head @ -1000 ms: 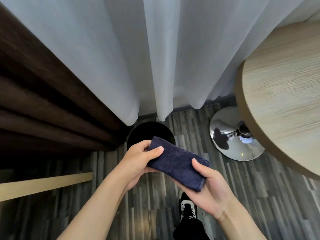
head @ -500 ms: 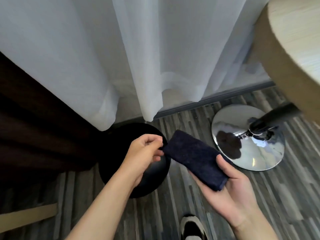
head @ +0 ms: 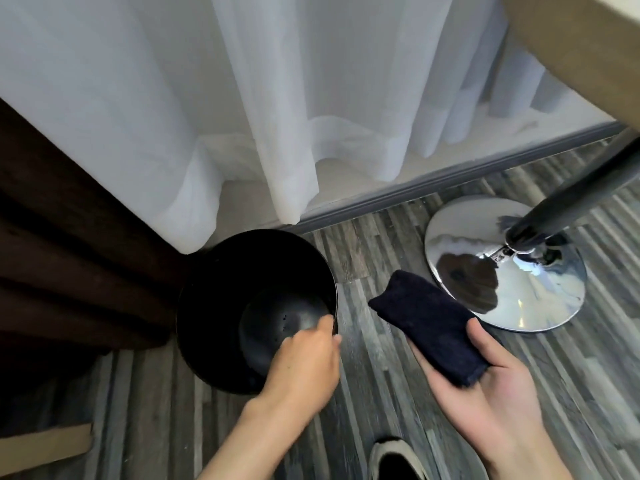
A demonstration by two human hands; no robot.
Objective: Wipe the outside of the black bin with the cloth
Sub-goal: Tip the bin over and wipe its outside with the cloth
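A round black bin (head: 221, 299) stands on the striped wood floor below the white curtain, seen from above with its inside empty. My left hand (head: 304, 365) is at the bin's near right rim, fingers inside and thumb outside, gripping the rim. A folded dark navy cloth (head: 426, 323) lies across the palm of my right hand (head: 485, 382), to the right of the bin and apart from it, with the thumb pressing on its near end.
A chrome round table base (head: 540, 296) with a dark pole stands right of the cloth, under a light wood tabletop (head: 571, 39). A dark brown curtain (head: 69, 258) hangs left of the bin. My shoe (head: 394, 462) is at the bottom edge.
My left hand let go of the cloth and dropped to the bin's rim. The view came lower and closer to the bin; the cloth stays in my right hand.
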